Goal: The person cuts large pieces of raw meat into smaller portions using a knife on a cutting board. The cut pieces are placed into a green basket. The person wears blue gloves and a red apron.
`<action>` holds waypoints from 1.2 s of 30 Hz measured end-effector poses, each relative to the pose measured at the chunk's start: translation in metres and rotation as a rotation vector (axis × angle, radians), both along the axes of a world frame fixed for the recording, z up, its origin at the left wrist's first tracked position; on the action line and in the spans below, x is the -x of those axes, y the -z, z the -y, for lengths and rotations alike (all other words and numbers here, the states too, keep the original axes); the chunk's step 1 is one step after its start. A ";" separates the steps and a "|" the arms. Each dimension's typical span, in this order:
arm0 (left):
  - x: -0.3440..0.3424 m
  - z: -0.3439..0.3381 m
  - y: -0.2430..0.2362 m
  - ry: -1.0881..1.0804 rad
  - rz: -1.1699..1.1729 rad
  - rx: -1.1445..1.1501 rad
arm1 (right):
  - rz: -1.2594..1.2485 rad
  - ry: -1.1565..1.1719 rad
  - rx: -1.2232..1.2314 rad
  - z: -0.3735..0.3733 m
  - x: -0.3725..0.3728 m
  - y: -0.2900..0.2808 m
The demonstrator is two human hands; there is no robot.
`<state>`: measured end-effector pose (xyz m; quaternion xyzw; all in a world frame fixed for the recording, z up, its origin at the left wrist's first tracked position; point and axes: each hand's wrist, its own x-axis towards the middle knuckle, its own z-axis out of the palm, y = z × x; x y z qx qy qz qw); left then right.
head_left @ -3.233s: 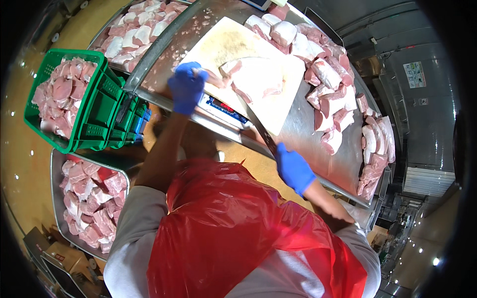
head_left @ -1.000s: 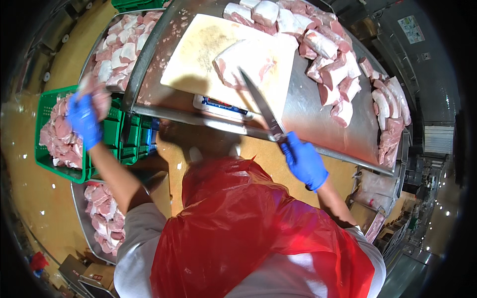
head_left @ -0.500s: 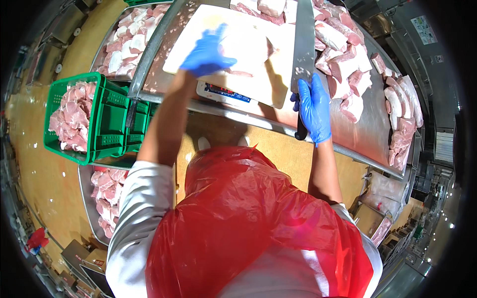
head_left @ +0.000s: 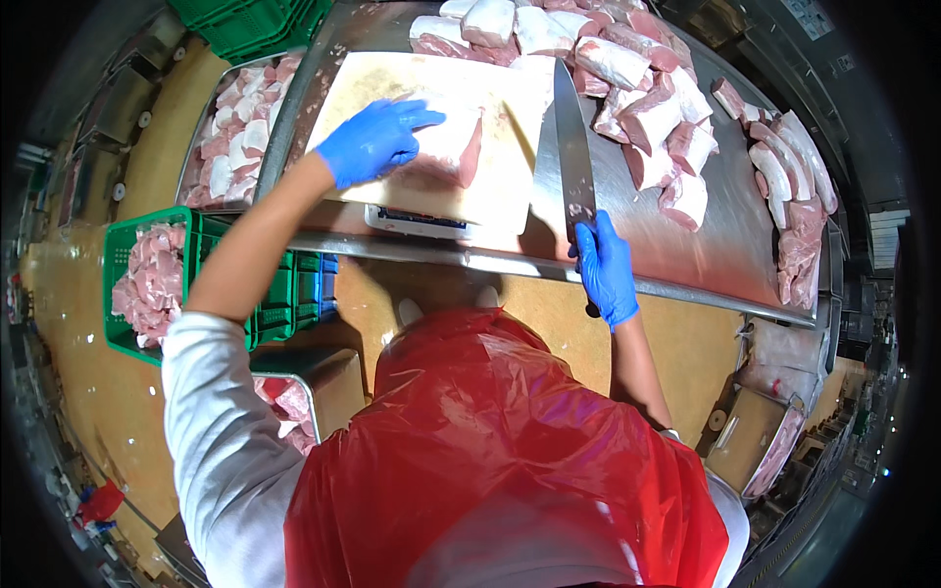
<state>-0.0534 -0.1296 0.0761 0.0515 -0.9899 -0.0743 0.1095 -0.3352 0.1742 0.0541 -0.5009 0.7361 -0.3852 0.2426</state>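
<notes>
My left hand (head_left: 377, 139), in a blue glove, is open, its fingers spread over a pale piece of meat (head_left: 451, 157) on the cream cutting board (head_left: 490, 201); it partly hides the meat. My right hand (head_left: 610, 265), also gloved in blue, grips the dark handle of a long knife (head_left: 573, 142). The blade points away from me, just right of the board. Part of a white scale (head_left: 417, 220) shows under the board's front edge.
The steel table (head_left: 735, 265) bears meat piles (head_left: 667, 118) right of the board and meat (head_left: 799, 235) at its far end. A tray of meat (head_left: 235, 137), green crates (head_left: 274, 304) and another tray (head_left: 294, 407) stand left. Boxes (head_left: 745, 436) sit lower right.
My left hand has left the crate, where it held meat a second ago, and lies over the board, emptied. The knife has swung rightward off the board's meat, still in my right hand.
</notes>
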 end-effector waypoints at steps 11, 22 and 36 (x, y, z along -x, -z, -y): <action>0.047 -0.067 0.076 -0.535 -0.537 -0.054 | -0.004 -0.146 0.098 0.072 -0.006 -0.015; 0.026 -0.010 0.031 -0.882 -0.288 -0.346 | 0.193 -0.214 0.267 0.092 -0.030 -0.007; -0.031 -0.002 0.077 -0.749 -0.592 -0.434 | -0.218 -0.254 0.184 0.085 -0.030 0.006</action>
